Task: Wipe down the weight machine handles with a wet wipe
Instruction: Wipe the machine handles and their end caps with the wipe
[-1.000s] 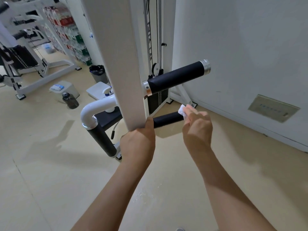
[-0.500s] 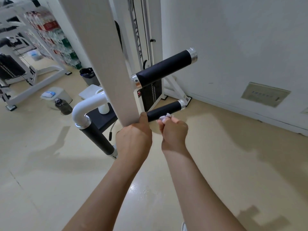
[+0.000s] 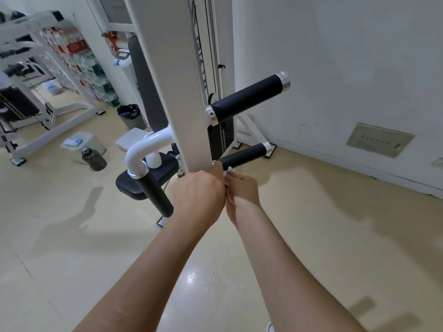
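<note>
A white machine arm carries two black foam handles with chrome end caps: an upper handle and a lower handle. A third black grip hangs from a curved white tube at the left. My left hand grips the bottom end of the white arm. My right hand pinches a white wet wipe at the inner end of the lower handle, close against my left hand. Most of the wipe is hidden in my fingers.
The white wall runs close on the right. A black seat pad sits below the curved tube. On the beige floor at the left stand a dark water jug, a white lidded box and a black bin.
My right hand slid with the wipe from the lower handle's outer end in to its inner end beside my left hand. The view tilted up.
</note>
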Demonstrator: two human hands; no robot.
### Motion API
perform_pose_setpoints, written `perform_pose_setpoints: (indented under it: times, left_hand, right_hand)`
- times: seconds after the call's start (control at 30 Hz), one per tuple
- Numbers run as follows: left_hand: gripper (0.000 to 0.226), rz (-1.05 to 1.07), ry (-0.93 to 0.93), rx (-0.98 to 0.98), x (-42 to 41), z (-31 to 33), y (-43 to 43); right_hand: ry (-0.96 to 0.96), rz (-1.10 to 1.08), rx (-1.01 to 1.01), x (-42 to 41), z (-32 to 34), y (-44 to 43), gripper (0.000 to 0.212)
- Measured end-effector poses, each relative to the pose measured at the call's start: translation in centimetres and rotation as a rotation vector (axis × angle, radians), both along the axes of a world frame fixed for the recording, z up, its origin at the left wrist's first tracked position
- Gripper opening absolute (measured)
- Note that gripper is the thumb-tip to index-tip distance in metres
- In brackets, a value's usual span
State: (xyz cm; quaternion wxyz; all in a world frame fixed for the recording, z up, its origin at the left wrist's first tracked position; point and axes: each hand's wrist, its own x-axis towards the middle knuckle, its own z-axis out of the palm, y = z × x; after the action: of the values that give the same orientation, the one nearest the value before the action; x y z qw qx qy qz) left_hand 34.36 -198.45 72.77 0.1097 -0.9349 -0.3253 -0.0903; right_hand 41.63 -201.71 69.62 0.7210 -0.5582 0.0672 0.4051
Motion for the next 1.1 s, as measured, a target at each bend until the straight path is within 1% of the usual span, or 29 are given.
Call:
perform_pose_setpoints:
  times: [0.03, 0.1, 0.17, 0.23, 0.27, 0.33, 0.4, 0.5, 0.53, 0.63, 0.67, 0.73, 0.8, 0.87, 0.9, 1.0, 1.03, 1.1]
  left_hand:
    - [0.029, -0.001, -0.002, -0.001, -0.1, 0.1, 0.2]
    - [0.033, 0.016, 0.004, -0.016, -0.1, 0.3, 0.4]
    - [0.048, 0.022, 0.036, -0.016, -0.1, 0.1, 0.4]
    - [0.059, 0.014, 0.055, -0.017, -0.3, -0.2, 0.3]
    - [0.061, 0.004, 0.054, -0.02, -0.4, -0.4, 0.3]
    - [0.061, -0.03, 0.04, -0.019, -0.5, -0.7, 0.2]
    - [0.06, -0.062, 0.031, -0.001, -0.6, -0.8, 0.1]
    - [0.059, -0.065, 0.041, -0.005, -0.5, -0.8, 0.2]
    - [0.058, -0.065, 0.027, -0.012, -0.4, -0.9, 0.3]
    - [0.055, -0.053, -0.019, -0.041, -0.1, -1.0, 0.0]
    - [0.055, -0.048, -0.017, -0.052, -0.1, -0.9, -0.1]
    - [0.058, -0.051, -0.003, -0.053, -0.2, -0.9, -0.4]
    - [0.059, -0.05, -0.003, -0.052, -0.3, -1.0, -0.5]
    - [0.057, -0.05, -0.008, -0.042, -0.3, -0.8, -0.6]
    - [0.055, -0.053, 0.001, -0.031, -0.3, -0.7, -0.6]
    - [0.051, -0.065, 0.033, -0.019, -0.6, -0.4, -0.5]
    - [0.053, -0.059, 0.035, -0.029, -0.7, -0.4, -0.5]
    - [0.06, -0.039, 0.041, -0.051, -0.7, -0.3, -0.5]
  right_hand:
    - [0.028, 0.0, 0.044, 0.0, 0.2, 0.0, 0.01]
    - [0.109, -0.079, 0.133, 0.5, 0.4, -0.3, 0.021]
    - [0.235, -0.237, 0.27, 1.8, 0.4, -0.4, 0.026]
    - [0.275, -0.315, 0.308, 2.6, 0.3, -0.2, 0.023]
    - [0.248, -0.276, 0.277, 2.4, 0.3, -0.1, 0.023]
    - [0.155, -0.113, 0.197, 1.0, 0.1, 0.4, 0.019]
    - [0.123, 0.001, 0.153, -0.1, 0.1, 0.6, 0.014]
    - [0.173, 0.051, 0.225, 0.4, 0.2, -0.6, 0.02]
    - [0.16, 0.069, 0.229, 0.8, 0.2, -1.2, 0.019]
    - [0.04, 0.135, 0.154, 1.1, 0.1, -2.7, 0.016]
    - [0.027, 0.124, 0.138, 1.1, 0.0, -3.1, 0.015]
    - [0.054, 0.033, 0.143, 1.5, -0.3, -3.8, 0.016]
    - [0.118, -0.065, 0.227, 2.1, -0.3, -3.9, 0.019]
    - [0.168, -0.065, 0.285, 2.3, -0.1, -2.9, 0.021]
    - [0.173, -0.031, 0.273, 1.9, -0.1, -2.3, 0.025]
    - [0.081, 0.086, 0.18, 0.2, -0.1, -2.0, 0.032]
    - [0.062, 0.08, 0.173, 0.3, 0.2, -2.4, 0.031]
    - [0.052, -0.024, 0.197, 2.0, 0.8, -3.0, 0.029]
